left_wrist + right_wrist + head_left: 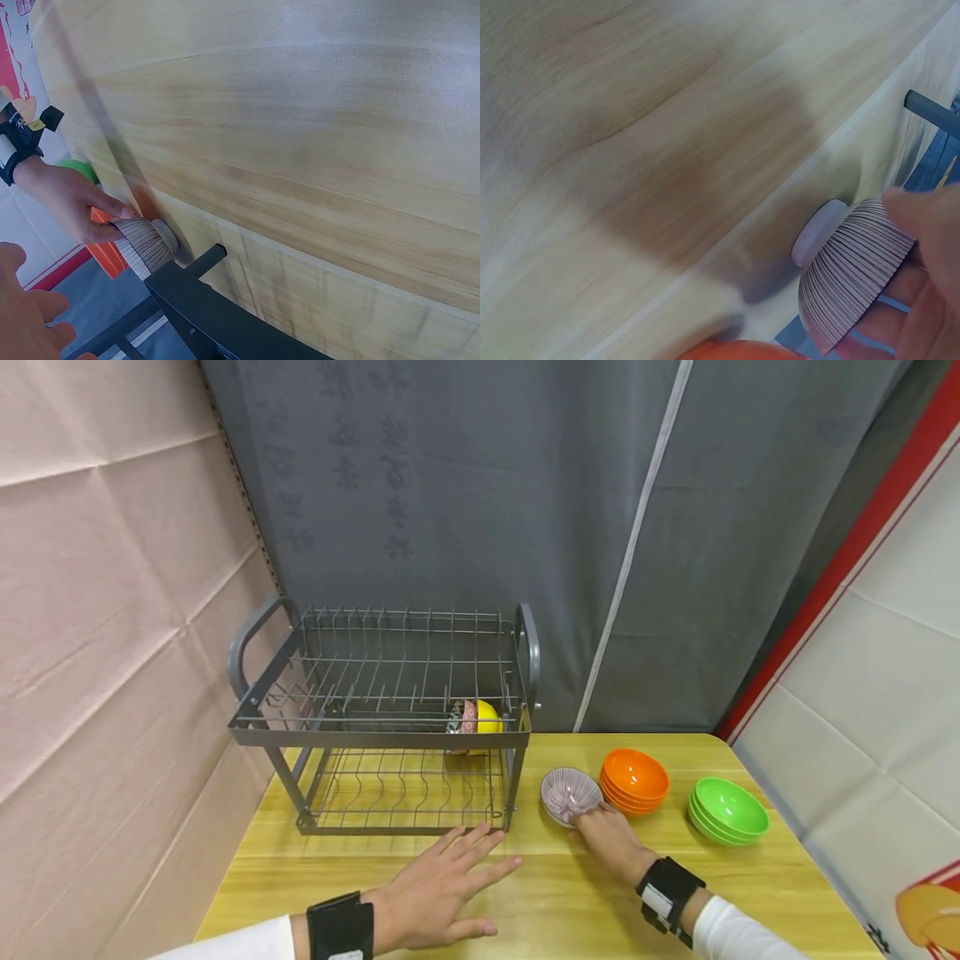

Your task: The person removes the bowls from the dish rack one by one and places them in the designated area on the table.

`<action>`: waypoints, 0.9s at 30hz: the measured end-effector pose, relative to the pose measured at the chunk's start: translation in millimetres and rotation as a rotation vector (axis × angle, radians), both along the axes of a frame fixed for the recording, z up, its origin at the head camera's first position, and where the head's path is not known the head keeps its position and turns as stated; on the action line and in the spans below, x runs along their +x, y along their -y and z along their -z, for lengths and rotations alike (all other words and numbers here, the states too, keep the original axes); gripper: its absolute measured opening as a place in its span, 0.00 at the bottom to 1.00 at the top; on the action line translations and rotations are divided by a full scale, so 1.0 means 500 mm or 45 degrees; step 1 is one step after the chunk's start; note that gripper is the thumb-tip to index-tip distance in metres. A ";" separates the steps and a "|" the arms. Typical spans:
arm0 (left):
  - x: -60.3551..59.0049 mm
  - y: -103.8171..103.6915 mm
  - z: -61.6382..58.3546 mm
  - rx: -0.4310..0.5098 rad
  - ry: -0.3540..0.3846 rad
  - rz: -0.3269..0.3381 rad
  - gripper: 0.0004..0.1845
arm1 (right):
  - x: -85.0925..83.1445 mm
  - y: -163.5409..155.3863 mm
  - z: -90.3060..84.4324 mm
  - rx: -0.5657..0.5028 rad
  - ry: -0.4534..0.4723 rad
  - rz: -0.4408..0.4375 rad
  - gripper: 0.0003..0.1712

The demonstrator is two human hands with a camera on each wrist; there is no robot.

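My right hand point(611, 841) pinches the near rim of a striped bowl point(567, 793), thumb outside and fingers inside. In the right wrist view the striped bowl point(855, 266) shows its dark-lined outer wall and pale foot, close over the table. My left hand point(444, 889) is spread with straight fingers and holds nothing, near the front edge of the dark dish rack point(382, 739). On the rack's lower tier, at its right end, several bowls stand on edge, among them a yellow bowl point(489, 718) and a pink patterned bowl point(469, 717).
Right of the striped bowl stands a stack of orange bowls point(635, 777), with a stack of green bowls point(727, 810) farther right. The wooden table point(570, 902) meets a grey curtain point(465, 510) at the back. A pale cloth wall point(112, 652) rises on the left.
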State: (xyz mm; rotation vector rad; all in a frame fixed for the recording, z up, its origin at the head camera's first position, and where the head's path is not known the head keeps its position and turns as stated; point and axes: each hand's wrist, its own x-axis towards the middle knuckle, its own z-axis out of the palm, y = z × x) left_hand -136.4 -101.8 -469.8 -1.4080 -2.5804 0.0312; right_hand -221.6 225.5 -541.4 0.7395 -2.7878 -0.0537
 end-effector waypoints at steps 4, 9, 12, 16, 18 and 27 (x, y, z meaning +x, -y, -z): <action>0.001 0.001 0.001 0.000 -0.004 0.000 0.39 | 0.002 0.000 -0.002 -0.055 0.051 -0.001 0.11; 0.000 0.002 -0.001 -0.001 0.011 -0.007 0.39 | 0.005 -0.002 -0.013 -0.095 0.131 0.004 0.11; -0.002 0.003 -0.004 0.001 0.013 -0.023 0.39 | 0.008 -0.002 -0.028 -0.141 0.177 0.017 0.16; -0.006 0.004 -0.008 0.000 0.012 -0.047 0.40 | 0.013 0.002 -0.051 -0.159 0.202 0.022 0.25; -0.007 0.005 -0.010 -0.001 0.009 -0.056 0.40 | 0.017 0.006 -0.062 -0.161 0.195 0.006 0.27; -0.010 0.020 -0.020 0.029 0.014 -0.114 0.40 | 0.054 0.031 -0.121 -0.156 0.084 -0.111 0.39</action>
